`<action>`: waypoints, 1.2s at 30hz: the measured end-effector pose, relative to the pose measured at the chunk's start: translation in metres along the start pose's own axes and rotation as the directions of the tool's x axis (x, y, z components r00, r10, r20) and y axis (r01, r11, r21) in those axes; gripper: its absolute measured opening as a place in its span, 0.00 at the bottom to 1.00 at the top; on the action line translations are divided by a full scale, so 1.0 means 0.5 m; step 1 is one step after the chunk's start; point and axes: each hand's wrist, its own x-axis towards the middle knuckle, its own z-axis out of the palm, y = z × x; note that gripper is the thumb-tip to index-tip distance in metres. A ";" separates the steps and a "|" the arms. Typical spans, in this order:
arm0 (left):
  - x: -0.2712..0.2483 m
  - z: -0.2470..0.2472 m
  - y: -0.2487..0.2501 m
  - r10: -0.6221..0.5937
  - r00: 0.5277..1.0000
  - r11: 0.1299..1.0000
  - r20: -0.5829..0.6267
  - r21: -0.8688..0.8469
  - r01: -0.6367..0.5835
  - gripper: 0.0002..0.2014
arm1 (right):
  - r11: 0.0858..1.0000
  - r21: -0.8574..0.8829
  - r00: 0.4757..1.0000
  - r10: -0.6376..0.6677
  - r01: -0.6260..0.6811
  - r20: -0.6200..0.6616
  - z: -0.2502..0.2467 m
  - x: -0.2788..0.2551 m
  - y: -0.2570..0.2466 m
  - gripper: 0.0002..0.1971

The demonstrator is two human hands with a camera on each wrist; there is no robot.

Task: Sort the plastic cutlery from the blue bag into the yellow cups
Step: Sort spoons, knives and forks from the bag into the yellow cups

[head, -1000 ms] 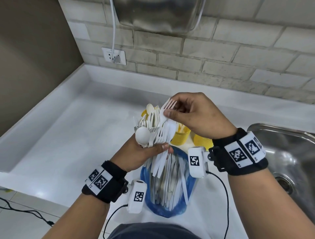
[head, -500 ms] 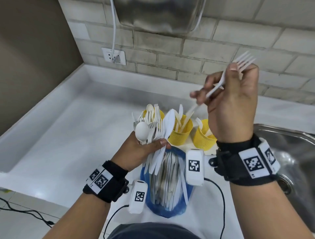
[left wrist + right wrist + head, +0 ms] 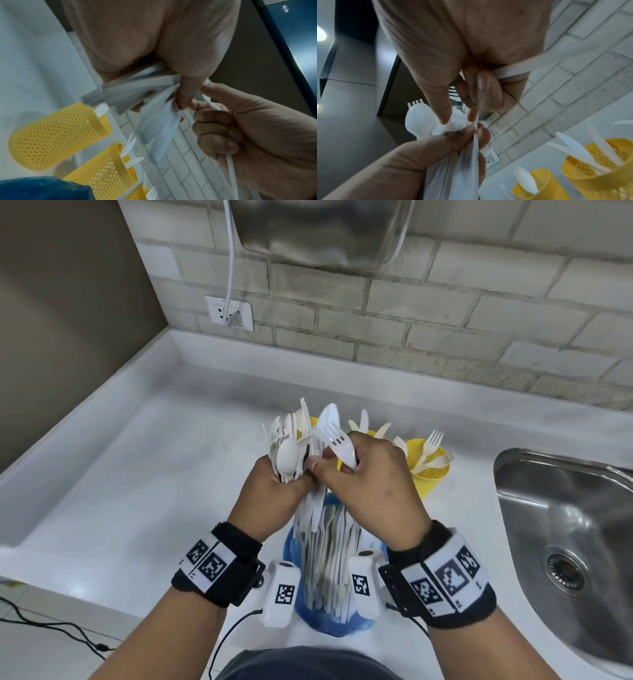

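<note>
Both hands hold cutlery above the blue bag point(image 3: 329, 621).

The left hand point(image 3: 274, 494) grips a bundle of cutlery point(image 3: 294, 446) upright. The right hand point(image 3: 370, 484) curls round a fork point(image 3: 339, 445) beside it. Yellow cups point(image 3: 430, 474) stand just behind on the counter point(image 3: 137, 474).

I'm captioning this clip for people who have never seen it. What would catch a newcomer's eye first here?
First, the thick bundle of white plastic cutlery gripped upright in the left hand at the centre, with the right hand pinching a white plastic fork beside it. Next, the bright yellow mesh cups behind the hands, already holding forks and knives, and the blue plastic bag of cutlery just below the wrists.
</note>
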 end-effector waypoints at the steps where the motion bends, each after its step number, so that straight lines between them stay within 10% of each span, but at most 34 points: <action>1: 0.000 0.001 0.000 0.009 1.000 1.000 0.002 0.012 -0.009 0.07 | 1.000 0.001 1.000 -0.003 0.003 0.008 0.001 0.002 0.000 0.12; 22: -0.011 0.018 0.003 0.091 0.994 0.994 0.057 0.052 -0.094 0.08 | 0.976 0.212 0.935 0.033 0.045 -0.352 0.012 0.020 0.014 0.10; 36: -0.007 0.014 -0.007 0.075 0.997 0.983 0.022 0.164 -0.078 0.08 | 0.953 0.297 0.990 0.096 -0.062 -0.102 -0.021 0.029 0.016 0.07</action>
